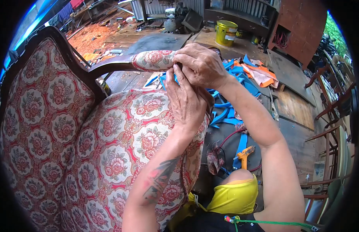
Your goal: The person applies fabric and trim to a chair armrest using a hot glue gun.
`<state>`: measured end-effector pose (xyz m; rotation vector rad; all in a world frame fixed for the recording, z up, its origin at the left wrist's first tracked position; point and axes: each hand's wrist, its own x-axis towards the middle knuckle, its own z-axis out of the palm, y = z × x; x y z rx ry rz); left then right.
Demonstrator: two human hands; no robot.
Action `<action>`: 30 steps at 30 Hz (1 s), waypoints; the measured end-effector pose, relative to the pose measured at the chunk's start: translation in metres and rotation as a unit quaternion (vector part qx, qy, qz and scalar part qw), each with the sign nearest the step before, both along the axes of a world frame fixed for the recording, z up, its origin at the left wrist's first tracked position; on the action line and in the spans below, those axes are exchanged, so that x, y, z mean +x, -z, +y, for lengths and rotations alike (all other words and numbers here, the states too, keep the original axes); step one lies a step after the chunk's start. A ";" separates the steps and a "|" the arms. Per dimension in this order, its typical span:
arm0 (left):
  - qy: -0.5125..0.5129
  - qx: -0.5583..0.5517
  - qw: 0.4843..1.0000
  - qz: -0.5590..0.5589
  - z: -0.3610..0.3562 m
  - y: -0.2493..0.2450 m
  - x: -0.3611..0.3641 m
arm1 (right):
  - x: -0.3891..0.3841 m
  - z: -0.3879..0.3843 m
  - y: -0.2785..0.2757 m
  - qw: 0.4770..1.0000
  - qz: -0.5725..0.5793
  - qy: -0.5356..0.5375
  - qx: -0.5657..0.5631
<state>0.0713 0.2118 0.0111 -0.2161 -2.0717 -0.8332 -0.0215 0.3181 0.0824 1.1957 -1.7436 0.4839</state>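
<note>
A chair with red-and-cream floral fabric and a dark wooden frame fills the left side, its seat [110, 127] and backrest [36, 104] both covered. Its armrest has a padded fabric top [152, 60]. At the front end of that pad, my right hand [200, 65] is closed, its bent fingers pinching the cover's edge. Just below, my left hand [184, 96] presses its fingers up against the same end, beside the right fingertips. The exact spot they grip is partly hidden by the fingers.
Blue foam-like strips [226, 112] and orange scraps [260, 73] litter the floor right of the chair. An orange-yellow tool [246, 152] lies near my knee, by a red hose [229, 137]. A yellow bucket [226, 33] stands behind; wooden chair frames [330, 104] line the right.
</note>
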 end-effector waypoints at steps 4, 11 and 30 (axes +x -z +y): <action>0.019 0.056 0.998 0.032 0.012 0.001 -0.013 | 0.000 0.001 -0.002 1.000 -0.009 -0.006 -0.004; 0.008 0.055 0.997 0.052 0.015 0.007 -0.017 | 0.002 0.003 -0.006 1.000 -0.021 -0.013 0.012; 0.168 0.601 0.781 0.001 -0.026 0.023 -0.046 | 0.002 0.000 -0.004 1.000 0.013 0.004 0.023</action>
